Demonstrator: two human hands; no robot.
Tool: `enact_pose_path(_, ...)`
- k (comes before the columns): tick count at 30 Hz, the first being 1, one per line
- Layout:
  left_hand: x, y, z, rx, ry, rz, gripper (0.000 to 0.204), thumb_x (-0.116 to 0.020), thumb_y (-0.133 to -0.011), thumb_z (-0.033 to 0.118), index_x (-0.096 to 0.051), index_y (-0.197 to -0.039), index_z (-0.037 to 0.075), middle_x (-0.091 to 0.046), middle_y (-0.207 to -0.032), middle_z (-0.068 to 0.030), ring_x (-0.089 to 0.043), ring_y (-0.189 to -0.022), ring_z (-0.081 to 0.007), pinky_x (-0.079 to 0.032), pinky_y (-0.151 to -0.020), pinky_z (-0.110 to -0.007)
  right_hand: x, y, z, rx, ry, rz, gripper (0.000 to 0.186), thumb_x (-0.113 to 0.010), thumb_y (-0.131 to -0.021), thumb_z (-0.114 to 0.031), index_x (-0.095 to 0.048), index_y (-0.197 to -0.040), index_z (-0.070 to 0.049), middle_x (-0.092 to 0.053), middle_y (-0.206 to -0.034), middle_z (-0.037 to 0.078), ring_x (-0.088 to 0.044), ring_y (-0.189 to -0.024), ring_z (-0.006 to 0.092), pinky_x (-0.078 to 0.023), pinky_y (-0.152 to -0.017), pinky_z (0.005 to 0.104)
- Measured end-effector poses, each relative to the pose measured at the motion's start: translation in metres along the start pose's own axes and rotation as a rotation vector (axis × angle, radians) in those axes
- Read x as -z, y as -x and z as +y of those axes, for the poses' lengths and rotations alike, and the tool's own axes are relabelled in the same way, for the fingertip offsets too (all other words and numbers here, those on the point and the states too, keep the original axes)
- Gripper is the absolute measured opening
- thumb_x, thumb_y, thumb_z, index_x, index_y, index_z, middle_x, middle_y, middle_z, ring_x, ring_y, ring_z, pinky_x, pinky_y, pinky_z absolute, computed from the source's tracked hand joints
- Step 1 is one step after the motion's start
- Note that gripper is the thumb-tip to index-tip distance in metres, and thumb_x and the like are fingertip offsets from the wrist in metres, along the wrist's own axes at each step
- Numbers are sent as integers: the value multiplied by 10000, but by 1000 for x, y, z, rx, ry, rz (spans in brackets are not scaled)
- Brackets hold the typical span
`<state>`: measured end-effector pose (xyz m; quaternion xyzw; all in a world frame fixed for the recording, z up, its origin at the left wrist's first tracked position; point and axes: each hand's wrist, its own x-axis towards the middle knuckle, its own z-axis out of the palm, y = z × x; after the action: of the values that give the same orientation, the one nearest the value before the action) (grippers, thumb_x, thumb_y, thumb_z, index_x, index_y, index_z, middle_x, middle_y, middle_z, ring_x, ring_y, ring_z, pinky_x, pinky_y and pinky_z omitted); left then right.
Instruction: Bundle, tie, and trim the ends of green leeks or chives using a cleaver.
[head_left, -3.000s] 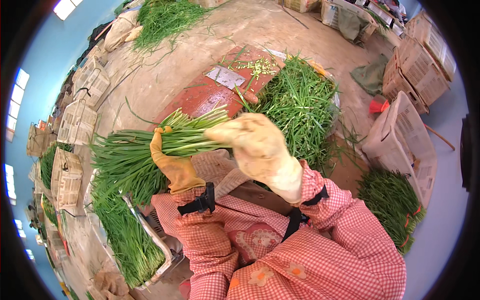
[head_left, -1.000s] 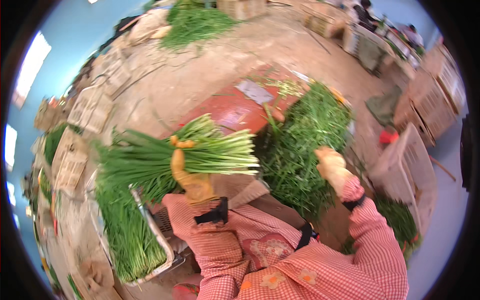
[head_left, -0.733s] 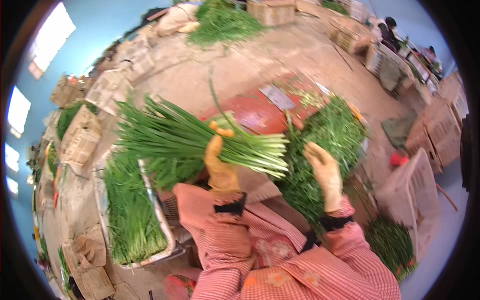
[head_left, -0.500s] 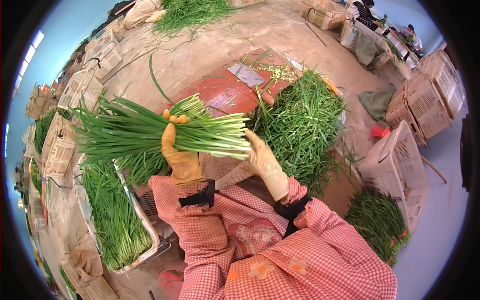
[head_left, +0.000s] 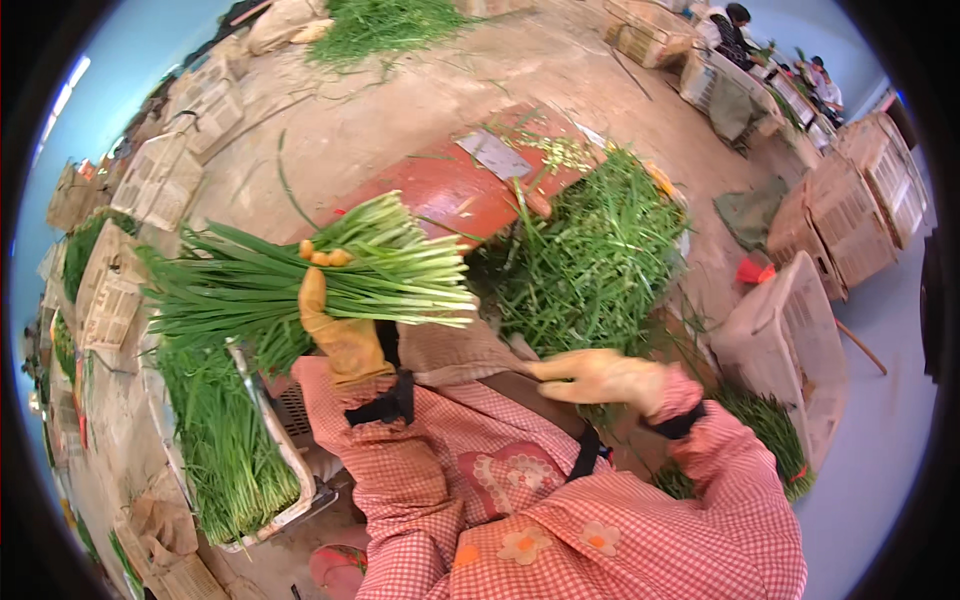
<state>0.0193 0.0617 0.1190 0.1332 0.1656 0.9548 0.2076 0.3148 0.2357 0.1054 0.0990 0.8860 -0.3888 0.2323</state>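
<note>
A thick bunch of garlic chives (head_left: 400, 275), green leaves to the left and pale stems to the right, lies across my left hand (head_left: 330, 310). That hand wears a yellowish glove, its fingers wrapped round the bunch. My right hand (head_left: 600, 378), in a pale glove, is apart from the stems, with its fingers stretched leftward beside a brown cloth (head_left: 465, 350) over my lap; whether they touch it I cannot tell. Ahead is a red board (head_left: 400, 185) with a flat metal blade (head_left: 494, 154) and cut pale bits on it.
Loose green leaves (head_left: 590, 260) form a heap right of the board. At my left stands a crate of chives (head_left: 235, 450); at my right, an upended crate (head_left: 775, 350) and tied bunches (head_left: 770, 430). Stacked crates (head_left: 850, 210) and people (head_left: 730, 35) are farther right.
My right hand has left the stem ends and moved right and toward me. My left hand has shifted slightly left with the bunch still in its grasp.
</note>
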Motion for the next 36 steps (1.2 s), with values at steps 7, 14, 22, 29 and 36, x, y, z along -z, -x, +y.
enact_pose_path(7,3,1,-26,20,88,-69,374,-640,-927,124,-570,-1282,31,-695,-1005,-48,-668,-966,-204,-526,-955,-437,34,-82,13,-157,-436,285,490,-653,-933,-412,-670,-1203,-4,-716,-1106,82,-630,-1018,155,-492,-910,314)
enact_pose_path(14,-6,14,-28,83,98,-91,422,-652,-863,12,-568,-1277,12,-650,-1012,-68,-655,-961,-235,-580,-843,-406,-29,-85,66,-190,-37,-263,625,-574,-922,-522,-627,-1217,26,-691,-1150,150,-646,-1051,287,-480,-961,382)
enact_pose_path(22,-33,7,-37,89,-215,68,324,-593,-852,-31,-603,-1175,-3,-645,-985,-87,-648,-945,-242,-572,-810,-396,93,-28,60,-91,653,835,600,-733,-839,-166,-519,-1400,-156,-638,-1276,143,-597,-1204,295,-482,-1016,402)
enact_pose_path(29,-32,6,-44,6,-316,-7,381,-602,-828,-18,-591,-1209,-6,-647,-1000,-80,-648,-939,-238,-557,-845,-375,76,-63,-90,297,462,1008,1053,-803,-726,-488,-298,-1505,8,-409,-1496,227,-376,-1401,366,-307,-1175,443)
enact_pose_path(36,-39,13,-41,74,-225,-20,398,-589,-836,-32,-574,-1233,-14,-647,-1003,-85,-646,-939,-229,-557,-845,-373,51,-93,-100,210,336,815,1232,-898,-583,-465,-246,-1491,53,-454,-1431,233,-422,-1352,391,-342,-1150,454)
